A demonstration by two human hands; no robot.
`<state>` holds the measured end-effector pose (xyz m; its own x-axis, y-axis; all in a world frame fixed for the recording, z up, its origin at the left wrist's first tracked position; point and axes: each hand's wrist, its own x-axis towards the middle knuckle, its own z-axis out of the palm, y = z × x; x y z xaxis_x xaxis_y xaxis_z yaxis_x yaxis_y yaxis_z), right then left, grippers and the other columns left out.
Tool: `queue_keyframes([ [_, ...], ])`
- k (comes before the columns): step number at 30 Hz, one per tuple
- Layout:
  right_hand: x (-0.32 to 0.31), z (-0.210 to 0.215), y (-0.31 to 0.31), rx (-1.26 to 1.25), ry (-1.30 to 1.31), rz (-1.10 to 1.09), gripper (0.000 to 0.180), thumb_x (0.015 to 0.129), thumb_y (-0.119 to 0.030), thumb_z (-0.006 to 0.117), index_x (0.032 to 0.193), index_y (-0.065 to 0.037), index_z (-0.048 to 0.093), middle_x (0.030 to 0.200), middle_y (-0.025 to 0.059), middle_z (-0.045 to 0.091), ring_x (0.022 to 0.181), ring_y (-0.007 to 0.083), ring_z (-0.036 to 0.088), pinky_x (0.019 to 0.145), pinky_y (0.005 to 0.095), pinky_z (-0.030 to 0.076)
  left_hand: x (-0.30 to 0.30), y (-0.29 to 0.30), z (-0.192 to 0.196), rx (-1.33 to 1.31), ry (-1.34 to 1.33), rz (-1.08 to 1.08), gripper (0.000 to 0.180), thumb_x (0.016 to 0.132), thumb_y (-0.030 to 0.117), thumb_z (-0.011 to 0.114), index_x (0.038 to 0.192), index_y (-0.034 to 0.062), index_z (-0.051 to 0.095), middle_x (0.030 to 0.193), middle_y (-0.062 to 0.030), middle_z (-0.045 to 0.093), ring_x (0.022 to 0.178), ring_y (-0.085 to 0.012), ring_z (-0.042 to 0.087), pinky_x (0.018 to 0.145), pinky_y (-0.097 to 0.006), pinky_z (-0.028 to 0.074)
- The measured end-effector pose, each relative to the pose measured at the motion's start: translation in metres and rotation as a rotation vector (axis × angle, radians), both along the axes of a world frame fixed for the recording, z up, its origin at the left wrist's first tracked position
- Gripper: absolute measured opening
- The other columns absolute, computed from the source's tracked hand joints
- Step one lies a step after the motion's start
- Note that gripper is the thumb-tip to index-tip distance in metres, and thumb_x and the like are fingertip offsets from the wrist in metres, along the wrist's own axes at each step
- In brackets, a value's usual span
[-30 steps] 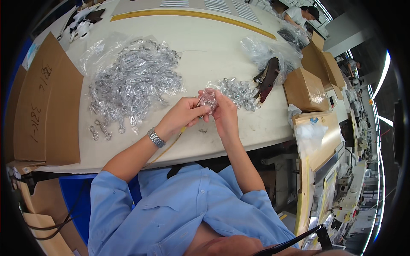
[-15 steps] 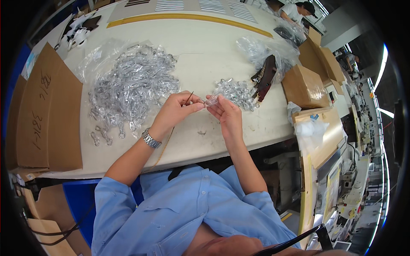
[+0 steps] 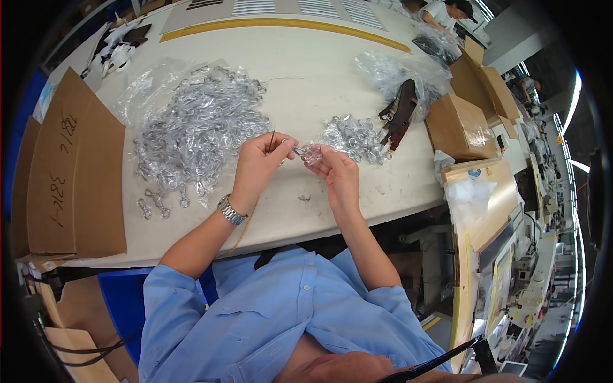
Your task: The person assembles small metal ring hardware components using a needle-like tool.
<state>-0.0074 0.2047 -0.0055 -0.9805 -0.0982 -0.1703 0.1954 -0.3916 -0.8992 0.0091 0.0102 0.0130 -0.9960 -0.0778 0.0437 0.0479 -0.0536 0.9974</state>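
Note:
My left hand (image 3: 257, 165), with a metal watch on its wrist, is closed around a silvery metal snap hook (image 3: 298, 151). A thin dark pointed tool (image 3: 272, 138) sticks up from the same hand; its lower part is hidden by the fingers. Closed too, my right hand (image 3: 340, 175) pinches a small clear plastic bag (image 3: 313, 154) that meets the hook between the hands. Left of them spreads a large heap of bagged snap hooks (image 3: 201, 124). A smaller pile of metal hooks (image 3: 355, 139) lies just beyond my right hand.
An open cardboard box (image 3: 76, 172) stands at the left edge of the white table (image 3: 306, 210). To the right are a dark strap bundle (image 3: 402, 112), crumpled clear plastic (image 3: 377, 70) and cardboard boxes (image 3: 461, 124). A yellow strip (image 3: 281, 25) crosses the far side. Another person (image 3: 440, 16) works at far right.
The metal hook now shows more plainly between my hands, beside the plastic bag. My left hand has turned slightly and the pointed tool stands more upright.

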Motion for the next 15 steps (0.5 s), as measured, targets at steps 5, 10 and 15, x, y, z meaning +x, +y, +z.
queue_keyframes([
  [5, 0.005, 0.003, -0.002, -0.033, 0.003, 0.038, 0.034, 0.109, -0.026, 0.063, 0.116, 0.006, 0.072, 0.108, 0.0153, 0.079, 0.098, 0.0218, 0.078, 0.094, 0.0361, 0.062, 0.006, 0.012, -0.005, 0.087, 0.054, -0.068, 0.015, 0.105, 0.011, 0.067, 0.11, 0.0, 0.074, 0.088, -0.0011, 0.076, 0.085, -0.0044, 0.068, 0.077, -0.021, 0.048],
  [10, 0.013, 0.004, -0.006, -0.092, 0.017, 0.002, 0.037, 0.111, -0.026, 0.058, 0.124, 0.007, 0.068, 0.116, 0.0181, 0.077, 0.106, 0.0245, 0.077, 0.098, 0.0364, 0.06, 0.009, 0.017, -0.007, 0.018, 0.015, -0.101, 0.009, 0.104, 0.009, 0.067, 0.104, 0.0004, 0.068, 0.087, -0.0037, 0.076, 0.086, -0.0058, 0.071, 0.076, -0.021, 0.05],
  [15, 0.019, 0.005, -0.013, -0.12, 0.026, 0.008, 0.028, 0.11, -0.021, 0.06, 0.124, 0.003, 0.067, 0.12, 0.0153, 0.074, 0.11, 0.0205, 0.073, 0.1, 0.0371, 0.058, 0.007, 0.019, -0.008, -0.134, -0.013, -0.123, 0.009, 0.102, 0.008, 0.069, 0.098, 0.0011, 0.065, 0.082, -0.0052, 0.075, 0.077, -0.0068, 0.07, 0.07, -0.022, 0.05],
])
